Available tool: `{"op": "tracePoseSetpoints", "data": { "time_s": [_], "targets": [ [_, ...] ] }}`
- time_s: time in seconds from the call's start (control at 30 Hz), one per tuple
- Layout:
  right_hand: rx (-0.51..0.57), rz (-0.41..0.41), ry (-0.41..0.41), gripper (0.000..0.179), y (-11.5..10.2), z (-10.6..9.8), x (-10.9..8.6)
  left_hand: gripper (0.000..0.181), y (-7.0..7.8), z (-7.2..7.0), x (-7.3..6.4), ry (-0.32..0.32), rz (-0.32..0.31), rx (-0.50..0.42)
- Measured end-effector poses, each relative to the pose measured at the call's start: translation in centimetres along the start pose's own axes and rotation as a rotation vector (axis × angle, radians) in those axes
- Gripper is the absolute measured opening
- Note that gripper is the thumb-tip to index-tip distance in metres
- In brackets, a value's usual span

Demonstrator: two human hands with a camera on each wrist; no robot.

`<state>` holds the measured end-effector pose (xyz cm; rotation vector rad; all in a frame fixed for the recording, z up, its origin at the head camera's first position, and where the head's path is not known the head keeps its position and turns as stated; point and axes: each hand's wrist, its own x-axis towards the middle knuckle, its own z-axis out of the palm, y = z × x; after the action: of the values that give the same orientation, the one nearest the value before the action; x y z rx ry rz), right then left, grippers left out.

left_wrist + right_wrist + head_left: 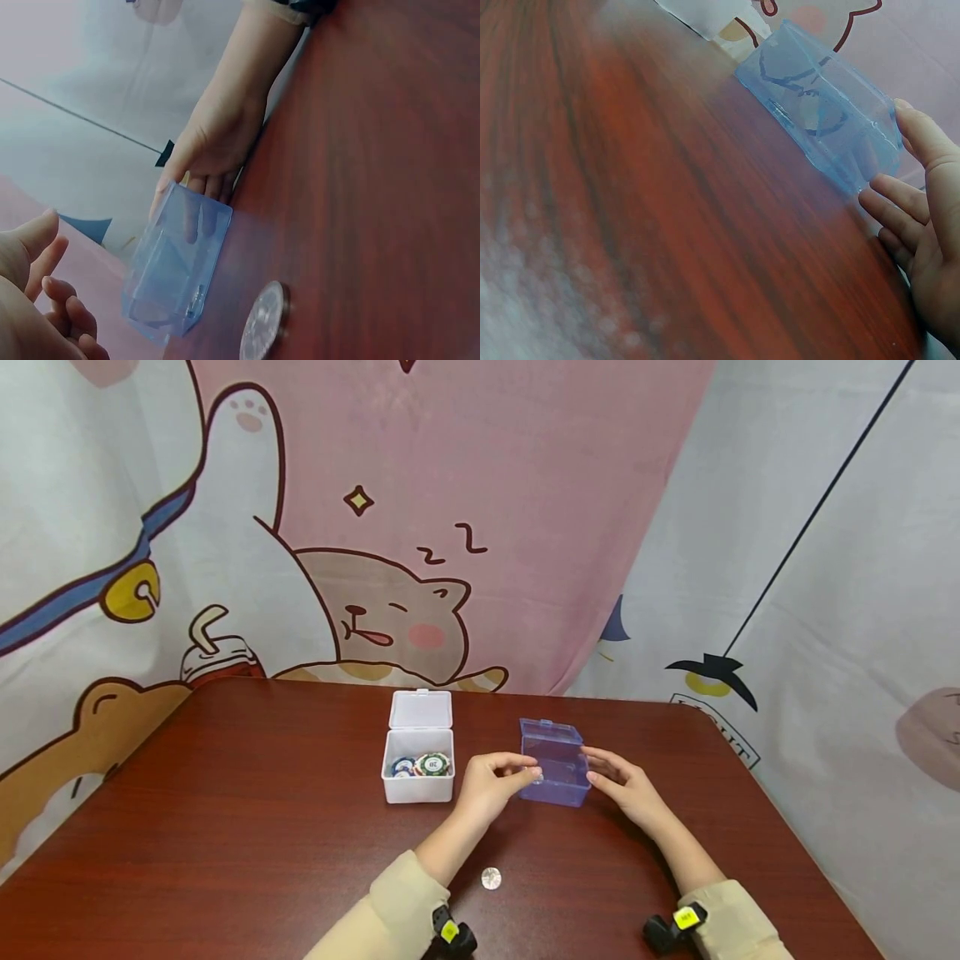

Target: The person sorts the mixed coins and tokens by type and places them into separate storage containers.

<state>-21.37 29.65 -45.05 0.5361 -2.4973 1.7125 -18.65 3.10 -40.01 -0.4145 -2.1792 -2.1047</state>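
Observation:
A translucent blue box (555, 785) with its lid raised stands right of the table's middle. My right hand (628, 787) rests on its right wall, thumb and fingers fairly straight. In the right wrist view the thumb and fingertips of that hand lie along the box's end. My left hand (491, 783) is at the box's left side. In the left wrist view the thumb stands apart from loosely bent fingers, with nothing between them. A small shiny piece (196, 301) shows low in the box. Nearer me, a silver coin (491, 878) lies flat on the table.
Left of the blue box stands a white box (418, 789), lid up, with several poker chips (432, 765) inside. Both boxes are on the brown wooden table (225, 827). Behind the far edge hangs a cartoon-print cloth (525, 527).

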Motion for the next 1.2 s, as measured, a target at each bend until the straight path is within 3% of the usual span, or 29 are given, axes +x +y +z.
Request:
{"op": "tracePoseSetpoints", "data": {
  "time_s": [0.13, 0.27, 0.37, 0.53, 0.97, 1.2],
  "targets": [
    [-0.001, -0.005, -0.003, 0.047, 0.1, 0.0, 0.0, 0.017, 0.3, -0.5, -0.7, -0.035, 0.005, 0.045],
    [0.005, 0.004, 0.000, 0.046, -0.1, -0.1, 0.1, 0.015, 1.8, -1.0, -1.9, -0.053, -0.001, 0.076],
    [0.002, 0.008, 0.001, 0.046, -0.1, -0.1, 0.1, 0.015, 2.1, -1.4, -2.5, -0.070, -0.003, 0.102],
    [0.001, -0.006, 0.000, 0.046, 0.0, 0.0, 0.1, 0.015, 0.7, -1.9, -2.8, -0.116, 0.018, 0.104],
    [0.005, 0.003, 0.003, 0.046, 0.1, -0.1, 0.0, 0.016, -0.1, -3.8, -4.1, -0.179, 0.031, 0.148],
    [-0.007, 0.005, 0.000, 0.046, -0.1, -0.1, 0.0, 0.023, -0.7, -4.9, -4.8, -0.241, 0.005, 0.163]
  ]
}}
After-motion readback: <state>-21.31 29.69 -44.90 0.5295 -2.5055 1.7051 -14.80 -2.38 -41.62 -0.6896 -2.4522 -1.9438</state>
